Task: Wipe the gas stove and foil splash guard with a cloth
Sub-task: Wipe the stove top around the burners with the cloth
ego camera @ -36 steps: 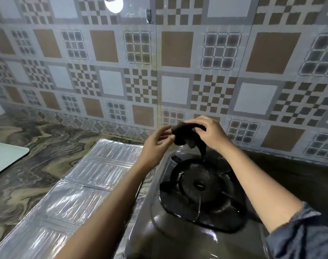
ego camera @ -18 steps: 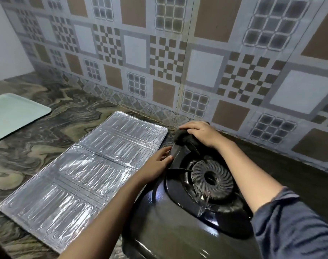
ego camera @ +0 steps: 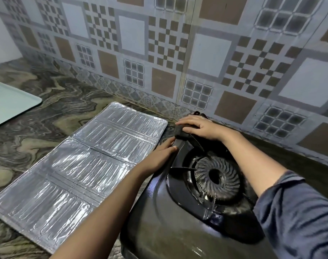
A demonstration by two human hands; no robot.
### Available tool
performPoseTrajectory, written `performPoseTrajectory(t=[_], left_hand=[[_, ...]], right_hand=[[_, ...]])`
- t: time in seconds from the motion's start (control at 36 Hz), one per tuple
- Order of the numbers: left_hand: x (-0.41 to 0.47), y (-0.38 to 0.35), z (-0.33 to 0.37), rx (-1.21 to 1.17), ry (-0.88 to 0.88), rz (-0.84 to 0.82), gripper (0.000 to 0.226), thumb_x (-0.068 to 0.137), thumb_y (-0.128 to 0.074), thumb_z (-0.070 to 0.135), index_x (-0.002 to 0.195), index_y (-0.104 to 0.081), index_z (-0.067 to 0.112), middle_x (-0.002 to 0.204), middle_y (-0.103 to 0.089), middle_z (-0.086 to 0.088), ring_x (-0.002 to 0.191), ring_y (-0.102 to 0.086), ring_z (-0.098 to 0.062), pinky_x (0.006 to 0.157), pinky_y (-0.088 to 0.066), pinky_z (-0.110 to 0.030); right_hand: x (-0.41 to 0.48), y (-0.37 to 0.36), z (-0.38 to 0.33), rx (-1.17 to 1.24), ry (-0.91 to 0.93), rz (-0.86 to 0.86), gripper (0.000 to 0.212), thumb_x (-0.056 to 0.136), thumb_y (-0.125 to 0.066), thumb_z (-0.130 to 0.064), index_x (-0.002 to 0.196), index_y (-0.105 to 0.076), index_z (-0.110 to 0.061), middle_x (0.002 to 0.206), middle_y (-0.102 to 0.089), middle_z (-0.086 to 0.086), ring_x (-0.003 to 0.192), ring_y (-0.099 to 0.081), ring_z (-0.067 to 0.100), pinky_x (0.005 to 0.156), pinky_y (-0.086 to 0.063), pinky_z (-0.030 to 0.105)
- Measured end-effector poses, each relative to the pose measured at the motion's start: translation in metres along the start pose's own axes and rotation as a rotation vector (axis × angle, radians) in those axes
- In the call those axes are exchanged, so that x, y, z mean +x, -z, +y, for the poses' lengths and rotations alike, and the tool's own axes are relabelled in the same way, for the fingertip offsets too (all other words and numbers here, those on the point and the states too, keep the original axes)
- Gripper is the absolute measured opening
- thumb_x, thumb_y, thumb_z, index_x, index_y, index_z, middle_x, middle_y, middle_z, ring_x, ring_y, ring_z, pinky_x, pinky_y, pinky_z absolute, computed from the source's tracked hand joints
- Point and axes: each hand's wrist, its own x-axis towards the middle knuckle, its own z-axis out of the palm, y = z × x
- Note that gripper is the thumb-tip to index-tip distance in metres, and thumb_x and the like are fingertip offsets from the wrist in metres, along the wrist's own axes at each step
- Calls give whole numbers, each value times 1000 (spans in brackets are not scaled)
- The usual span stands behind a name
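The right hand [ego camera: 200, 128] lies over a dark wadded cloth [ego camera: 181, 133], fingers bent around it, pressing it onto the far left corner of the dark grey single-burner gas stove [ego camera: 165, 225]. The left hand [ego camera: 159, 156] rests with straight fingers against the stove's left edge, holding nothing. The silver ribbed foil splash guard [ego camera: 81, 169] lies unfolded and flat on the marbled brown-green counter [ego camera: 39, 113], just beside the stove's left side. A pale green tray [ego camera: 9, 103] sits at the far left
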Motion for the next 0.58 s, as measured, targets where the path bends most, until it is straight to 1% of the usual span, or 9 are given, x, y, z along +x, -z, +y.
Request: performPoseTrajectory(t=[0.06,0.11,0.17,0.22,0.33,0.39,0.5,0.53,0.58], left_hand=[[4,0,1,27,1,-13,48,98,-38,10,144,-29,18,127,-37,13,122,-30,2,97,-23,-14],[9,0,1,16,12,-25,48,97,-36,9,144,-30,16,134,-38,10,124,-33,-1,99,-26,-15],[12,-1,1,18,17,-34,50,95,-37,12,145,-30,16,144,-40,3,128,-38,-8,107,-29,-25],[16,-1,1,20,11,-52,53,93,-39,17,145,-29,17,147,-40,-1,132,-39,-13,113,-29,-34],[23,-2,-1,-25,15,-47,52,94,-37,10,146,-29,16,147,-39,-3,133,-38,-15,114,-28,-37],[26,-3,-1,-62,8,-44,51,94,-36,7,144,-32,15,142,-43,-1,129,-41,-13,109,-33,-31],[31,-3,-1,-120,-28,-65,47,95,-34,2,142,-32,12,125,-45,4,116,-42,-8,78,-41,-1],[32,-3,-2,-120,-36,-66,47,96,-34,2,142,-31,11,125,-44,3,116,-41,-7,77,-41,1],[35,-3,-2,-114,-32,-51,47,96,-35,4,142,-30,11,133,-43,1,121,-40,-10,93,-39,-11]], right_hand=[[4,-2,6,5,-4,38,37,97,-42,-36,133,-48,-33,145,-39,-5,138,-25,15,115,-11,38],[10,-2,14,-10,-35,78,35,96,-41,-38,131,-48,-34,144,-41,-5,137,-27,19,116,-14,42],[13,-1,22,-24,-94,106,34,96,-39,-41,130,-47,-38,144,-41,-5,137,-28,21,115,-16,47],[16,0,26,-21,-144,124,34,96,-37,-43,129,-46,-41,145,-40,-6,137,-28,23,114,-18,49],[18,1,25,-30,-221,112,40,96,-34,-47,134,-41,-38,148,-35,-4,139,-24,24,115,-18,49],[18,4,19,12,-247,111,44,95,-33,-49,137,-39,-36,150,-33,-2,140,-23,22,116,-18,47],[23,2,10,13,-288,166,55,89,-33,-62,137,-39,-36,149,-36,-2,139,-28,22,114,-22,47],[26,-1,10,-33,-295,172,58,87,-31,-67,136,-40,-37,148,-38,-2,138,-30,24,113,-24,49],[29,-6,12,-108,-304,190,65,81,-26,-76,133,-42,-40,145,-42,-4,135,-32,26,109,-27,54]])
